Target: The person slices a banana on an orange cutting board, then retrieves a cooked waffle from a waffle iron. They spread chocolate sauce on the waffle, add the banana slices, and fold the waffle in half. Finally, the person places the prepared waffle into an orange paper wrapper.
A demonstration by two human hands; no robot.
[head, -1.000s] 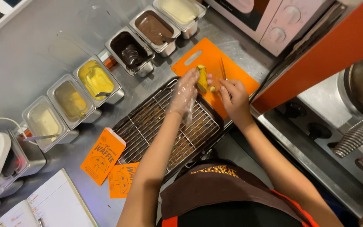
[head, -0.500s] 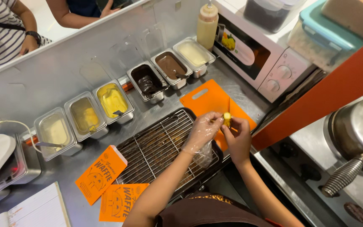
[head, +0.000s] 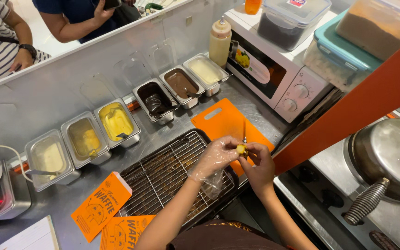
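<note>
Nearest, at the front edge of the steel bench (head: 65,203), lie two orange paper sleeves (head: 102,205), flat and just left of the wire rack (head: 163,173), within easy reach of whatever comes off the rack. That rack sits over a dark tray, which would catch drips and crumbs. Just above its right end the two hands meet. The left hand (head: 216,157) wears a loose clear plastic glove, likely to keep bare skin off the food, and its fingers are pinched shut on a small yellow-brown piece of food (head: 242,149). The bare right hand (head: 258,162) closes on the same piece from the other side, fingertips curled in, so the piece is held between both hands in the air over the near edge of the orange cutting board (head: 223,122). A thin knife (head: 245,132) lies on that board just beyond the hands.

Farther back, six steel sauce pans (head: 116,122) run in a slanted row along the metal splash wall, pale and yellow ones to the left, dark brown ones to the right, each open at the top with a utensil resting inside. At the far right stand a squeeze bottle (head: 221,41) and a white microwave (head: 274,76); a round metal waffle iron (head: 390,155) sits shut at the right.
</note>
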